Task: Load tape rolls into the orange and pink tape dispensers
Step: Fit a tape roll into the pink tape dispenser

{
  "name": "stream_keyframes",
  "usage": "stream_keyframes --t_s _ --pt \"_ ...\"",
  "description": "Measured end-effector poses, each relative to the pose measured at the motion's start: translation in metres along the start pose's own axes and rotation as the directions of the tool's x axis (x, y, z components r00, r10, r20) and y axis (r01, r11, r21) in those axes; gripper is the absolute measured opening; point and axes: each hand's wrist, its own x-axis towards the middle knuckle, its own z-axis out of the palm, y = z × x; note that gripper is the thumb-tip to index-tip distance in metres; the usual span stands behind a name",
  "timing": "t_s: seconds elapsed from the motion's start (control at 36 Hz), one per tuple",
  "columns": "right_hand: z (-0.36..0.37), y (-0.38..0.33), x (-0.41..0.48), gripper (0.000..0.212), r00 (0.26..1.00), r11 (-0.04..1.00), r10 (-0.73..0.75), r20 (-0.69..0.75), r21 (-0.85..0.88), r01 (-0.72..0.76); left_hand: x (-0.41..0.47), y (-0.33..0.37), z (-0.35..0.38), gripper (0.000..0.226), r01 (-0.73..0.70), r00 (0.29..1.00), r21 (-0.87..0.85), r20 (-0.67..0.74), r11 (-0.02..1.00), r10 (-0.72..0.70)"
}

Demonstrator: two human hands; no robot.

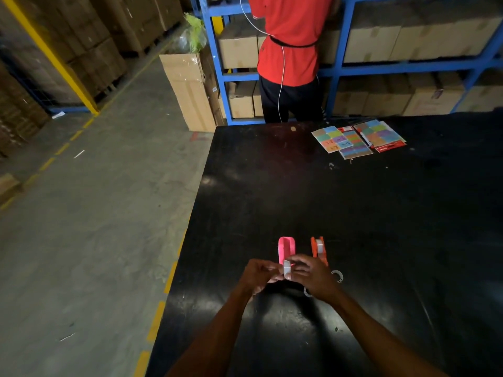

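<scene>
On the black table [353, 213] a pink tape dispenser [286, 248] stands with its well showing no roll. To its right stands an orange tape dispenser [319, 249] with a whitish tape roll inside. Just in front of the pink one, my left hand [260, 273] and my right hand [310, 276] hold a small white tape roll [287, 269] between their fingertips, above the table. Two clear ring-shaped pieces [337, 276] lie on the table beside and partly under my right hand.
Coloured cards and red packets [359, 140] with a marker lie at the table's far side. A person in a red shirt [291, 50] stands behind the table at blue shelving [353, 66] full of cartons. The table's left edge [190, 213] drops to a concrete floor.
</scene>
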Motion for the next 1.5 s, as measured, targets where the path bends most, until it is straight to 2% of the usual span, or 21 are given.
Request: stream_keyframes --t_s 0.25,0.39,0.47,0.67,0.81,0.92,1.06,1.14,1.33,1.5 --pt "0.002 0.006 0.011 0.045 1.000 0.999 -0.006 -0.008 -0.033 0.005 0.016 -0.007 -0.005 0.026 -0.012 1.000 0.021 0.010 1.000 0.011" --pt "-0.006 0.008 0.026 0.042 1.000 0.994 0.005 -0.002 -0.109 -0.005 0.024 0.002 -0.004 0.026 -0.014 1.000 0.054 0.019 0.998 0.013" --pt "-0.011 0.009 0.039 0.038 1.000 0.976 0.004 -0.018 -0.216 -0.008 0.031 0.006 -0.004 0.025 -0.020 0.999 0.088 -0.038 0.996 0.024" --pt "-0.017 0.008 0.069 0.042 0.997 0.864 -0.059 -0.051 -0.503 0.025 0.049 0.008 -0.010 0.037 -0.045 0.993 0.157 -0.103 0.987 0.061" --pt "-0.015 0.009 0.087 0.042 0.997 0.769 -0.060 -0.041 -0.639 0.020 0.060 0.012 -0.005 0.056 -0.079 0.991 0.193 -0.095 0.978 0.098" --pt "-0.013 0.011 0.096 0.039 0.995 0.672 -0.088 -0.049 -0.740 0.023 0.071 0.015 -0.004 0.062 -0.132 0.984 0.238 -0.085 0.962 0.156" --pt "-0.012 0.015 0.107 0.036 0.995 0.631 -0.095 -0.004 -0.773 0.057 0.083 0.015 -0.005 0.065 -0.203 0.976 0.358 -0.004 0.911 0.219" --pt "-0.010 0.016 0.111 0.037 0.994 0.609 -0.107 0.005 -0.790 0.070 0.089 0.012 -0.004 0.053 -0.238 0.964 0.333 -0.032 0.912 0.263" --pt "-0.001 0.012 0.115 0.032 0.997 0.601 -0.074 -0.017 -0.799 0.031 0.101 0.011 -0.009 0.068 -0.147 0.988 0.281 -0.005 0.948 0.155" --pt "-0.010 0.003 0.124 0.032 1.000 0.617 0.003 0.029 -0.787 0.021 0.101 0.010 -0.012 0.068 -0.134 0.990 0.280 0.000 0.951 0.139"
